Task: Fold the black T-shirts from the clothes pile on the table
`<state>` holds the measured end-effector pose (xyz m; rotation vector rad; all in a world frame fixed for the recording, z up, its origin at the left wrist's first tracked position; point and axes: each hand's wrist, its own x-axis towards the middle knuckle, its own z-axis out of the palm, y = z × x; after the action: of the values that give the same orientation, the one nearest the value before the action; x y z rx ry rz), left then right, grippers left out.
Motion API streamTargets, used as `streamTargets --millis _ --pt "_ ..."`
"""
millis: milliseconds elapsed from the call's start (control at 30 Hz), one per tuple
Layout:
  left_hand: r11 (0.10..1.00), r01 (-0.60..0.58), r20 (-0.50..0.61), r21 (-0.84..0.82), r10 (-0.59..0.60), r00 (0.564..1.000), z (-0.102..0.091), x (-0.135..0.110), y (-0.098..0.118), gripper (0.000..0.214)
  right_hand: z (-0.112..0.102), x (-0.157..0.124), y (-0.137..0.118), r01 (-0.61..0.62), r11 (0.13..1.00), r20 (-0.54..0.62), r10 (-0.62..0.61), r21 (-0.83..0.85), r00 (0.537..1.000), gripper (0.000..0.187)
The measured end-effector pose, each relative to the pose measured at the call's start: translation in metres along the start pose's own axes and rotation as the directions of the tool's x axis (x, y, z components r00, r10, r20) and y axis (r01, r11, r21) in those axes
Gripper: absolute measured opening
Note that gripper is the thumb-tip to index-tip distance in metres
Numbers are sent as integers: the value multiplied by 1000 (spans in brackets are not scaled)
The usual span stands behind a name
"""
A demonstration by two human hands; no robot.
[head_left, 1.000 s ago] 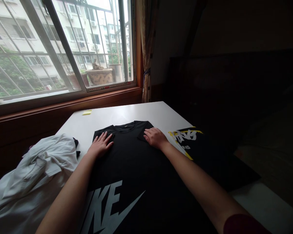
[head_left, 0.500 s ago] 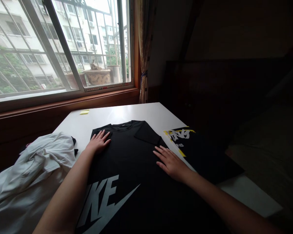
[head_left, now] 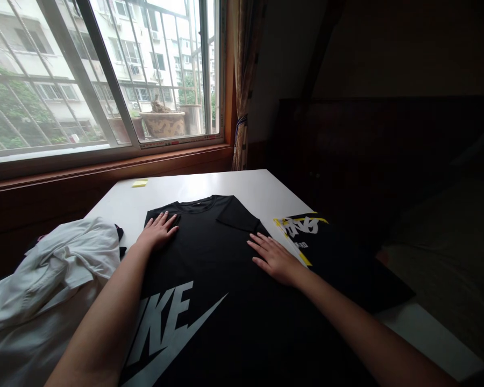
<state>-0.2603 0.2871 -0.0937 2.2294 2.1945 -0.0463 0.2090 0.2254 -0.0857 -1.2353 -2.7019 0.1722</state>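
Observation:
A black T-shirt (head_left: 210, 258) with a large grey logo lies spread on the white table (head_left: 242, 185), its neckline toward the window. One short sleeve is folded inward on the right of the collar. My left hand (head_left: 158, 231) rests flat on the shirt's upper left, fingers spread. On the shirt's right edge, below the folded sleeve, lies my right hand (head_left: 275, 259), palm down with fingers stretched out. Neither hand grips the cloth. The shirt's lower right part is dark and partly covered by my right forearm.
Left of the shirt is a crumpled heap of white clothing (head_left: 64, 269). A dark garment with yellow and white print (head_left: 302, 226) lies to the right, reaching over the table edge. A yellow slip (head_left: 139, 183) sits at the far left corner, below a barred window (head_left: 105, 80).
The shirt has shifted slightly away and left, and both hands have moved with it, still flat on the cloth. The camera view has also shifted a little.

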Motion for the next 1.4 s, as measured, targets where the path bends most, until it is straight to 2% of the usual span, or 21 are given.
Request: streamTargets --millis 167,300,367,467,567,700,800,867,933,1033,1167,1267,1400 --pt "1000 14 -9 -3 -14 1000 3 9 -8 67 0 15 4 13 1000 -6 -13 -12 1000 59" --pt "1000 15 -8 -1 -15 1000 4 13 -12 67 -2 17 2 -8 997 -67 3 -73 998 53" --pt "1000 19 -6 0 -19 1000 4 13 -12 67 -4 11 -1 -85 986 -140 65 -142 988 50" --pt "1000 27 -6 -1 -27 1000 4 14 -12 68 -7 -8 -4 -288 930 -254 229 -229 940 47" --pt "999 35 -9 -3 -35 999 4 14 -12 69 -11 -34 -4 -424 875 -250 368 -232 896 44" --pt "999 42 -6 -4 -43 999 5 14 -13 69 -19 -73 -4 -475 873 -126 462 -112 878 34" --pt "999 47 -4 -2 -47 999 5 14 -13 69 -29 -100 -4 -541 841 37 542 -15 840 16" --pt "999 51 0 0 -51 999 5 13 -12 69 -35 -115 -4 -575 818 151 565 31 811 18" --pt "999 53 3 1 -53 999 4 12 -12 68 -41 -126 -5 -578 811 209 551 95 808 22" --pt "998 58 6 -1 -58 998 3 11 -11 68 -48 -139 -7 -572 790 191 540 219 820 23" --pt "998 65 5 -9 -65 998 3 9 -11 68 -55 -149 -6 -583 695 208 552 421 808 27" --pt "997 79 1 -18 -79 997 3 8 -10 69 -61 -151 1 -566 630 169 576 531 800 30" --pt "993 115 -4 -25 -115 993 4 3 -7 70 -67 -149 19 -543 550 104 635 634 766 34"
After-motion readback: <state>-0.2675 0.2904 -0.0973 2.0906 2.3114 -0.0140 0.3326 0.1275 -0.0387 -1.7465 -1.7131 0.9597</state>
